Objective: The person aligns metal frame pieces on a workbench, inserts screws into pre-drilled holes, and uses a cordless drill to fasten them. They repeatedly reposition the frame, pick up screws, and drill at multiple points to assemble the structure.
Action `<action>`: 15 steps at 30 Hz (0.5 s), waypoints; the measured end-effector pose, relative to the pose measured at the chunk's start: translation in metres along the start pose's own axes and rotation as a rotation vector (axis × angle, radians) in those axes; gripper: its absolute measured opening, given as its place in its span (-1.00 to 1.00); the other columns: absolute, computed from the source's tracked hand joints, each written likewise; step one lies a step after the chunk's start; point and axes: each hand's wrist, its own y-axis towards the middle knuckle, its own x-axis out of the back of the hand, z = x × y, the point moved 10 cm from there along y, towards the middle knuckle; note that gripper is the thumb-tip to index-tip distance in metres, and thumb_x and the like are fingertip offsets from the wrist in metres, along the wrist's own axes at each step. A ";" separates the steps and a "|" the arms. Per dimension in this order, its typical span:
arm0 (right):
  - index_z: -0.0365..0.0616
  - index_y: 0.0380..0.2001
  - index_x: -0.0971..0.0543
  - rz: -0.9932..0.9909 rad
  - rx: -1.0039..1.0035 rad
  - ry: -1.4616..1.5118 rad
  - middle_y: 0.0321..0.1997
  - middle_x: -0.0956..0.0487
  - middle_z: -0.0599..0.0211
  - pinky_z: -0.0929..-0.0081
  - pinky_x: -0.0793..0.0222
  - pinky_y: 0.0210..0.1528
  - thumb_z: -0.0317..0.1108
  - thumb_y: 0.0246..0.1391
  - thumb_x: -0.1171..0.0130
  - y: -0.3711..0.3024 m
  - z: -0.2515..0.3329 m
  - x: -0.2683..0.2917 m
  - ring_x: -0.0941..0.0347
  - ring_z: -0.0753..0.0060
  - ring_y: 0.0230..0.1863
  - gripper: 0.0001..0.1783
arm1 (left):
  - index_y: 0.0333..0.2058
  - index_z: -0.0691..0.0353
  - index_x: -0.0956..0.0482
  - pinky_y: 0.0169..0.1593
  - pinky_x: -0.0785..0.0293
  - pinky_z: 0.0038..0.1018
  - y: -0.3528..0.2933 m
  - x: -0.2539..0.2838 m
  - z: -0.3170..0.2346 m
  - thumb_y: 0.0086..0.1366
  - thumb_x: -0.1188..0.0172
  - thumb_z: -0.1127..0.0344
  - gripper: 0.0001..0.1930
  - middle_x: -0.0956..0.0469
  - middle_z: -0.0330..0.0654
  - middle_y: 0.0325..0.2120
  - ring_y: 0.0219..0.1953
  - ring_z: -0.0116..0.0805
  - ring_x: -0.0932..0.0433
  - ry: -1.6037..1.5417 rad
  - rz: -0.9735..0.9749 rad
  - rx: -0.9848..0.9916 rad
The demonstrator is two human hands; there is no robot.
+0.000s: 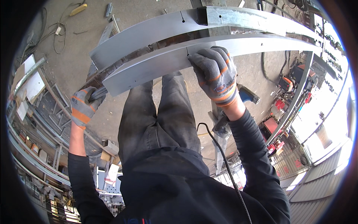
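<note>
While the right hand [215, 74] grasps the near beam [149, 71] over its edge, the left hand [85, 107] is clenched round a metal piece [99, 93] at that beam's left end; the beam lies alongside the far beam [156, 29], before the person's legs [138, 115].

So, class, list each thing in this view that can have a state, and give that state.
Near beam: held, slit in its face
Far beam: not held, also slit
Grey piece: gripped, at the near beam's left end
Left hand: gloved, closed
Right hand: gloved, bent over the near beam
Black cord: slack, curved
Yellow object: lying on the floor
</note>
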 end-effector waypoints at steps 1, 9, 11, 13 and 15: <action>-0.09 0.00 -0.72 -0.008 -0.003 -0.006 0.00 -0.70 0.16 0.06 -0.56 0.13 -0.52 -0.04 -0.46 -0.001 0.001 -0.001 -0.63 0.00 0.00 -0.55 | -0.15 0.37 -0.79 -0.16 -0.67 -0.28 0.000 -0.001 0.001 0.25 -0.61 0.30 -0.70 -0.80 0.01 -0.35 -0.34 -0.16 -0.78 -0.007 0.017 0.019; -0.10 0.00 -0.71 0.101 -0.028 0.002 0.00 -0.71 0.17 0.08 -0.57 0.12 -0.54 -0.01 -0.48 0.006 0.000 0.003 -0.65 -0.02 -0.01 -0.56 | -0.17 0.36 -0.79 -0.17 -0.66 -0.30 0.001 0.005 -0.011 0.27 -0.60 0.28 -0.72 -0.80 -0.04 -0.39 -0.38 -0.21 -0.75 0.038 0.031 0.042; -0.13 0.00 -0.69 0.126 -0.029 -0.014 -0.01 -0.73 0.16 0.08 -0.60 0.12 -0.62 -0.01 -0.53 0.007 0.000 0.006 -0.67 -0.06 -0.04 -0.53 | -0.18 0.35 -0.79 -0.18 -0.65 -0.30 0.001 0.009 -0.015 0.27 -0.60 0.28 -0.72 -0.79 -0.05 -0.40 -0.39 -0.22 -0.74 0.062 -0.007 0.045; -0.12 0.01 -0.69 0.110 -0.019 -0.014 0.03 -0.72 0.15 0.09 -0.60 0.12 -0.62 -0.01 -0.53 0.008 0.003 0.007 -0.67 -0.06 -0.02 -0.53 | -0.19 0.34 -0.79 -0.18 -0.64 -0.30 0.001 0.008 -0.015 0.27 -0.60 0.27 -0.73 -0.79 -0.05 -0.41 -0.39 -0.23 -0.73 0.024 0.019 0.067; -0.11 0.00 -0.69 0.083 -0.019 -0.023 0.07 -0.73 0.14 0.09 -0.61 0.11 -0.62 0.00 -0.52 0.010 0.004 0.005 -0.67 -0.05 -0.01 -0.53 | -0.21 0.34 -0.79 -0.19 -0.63 -0.30 -0.001 0.007 -0.013 0.27 -0.60 0.26 -0.73 -0.78 -0.05 -0.42 -0.39 -0.22 -0.73 0.029 0.046 0.086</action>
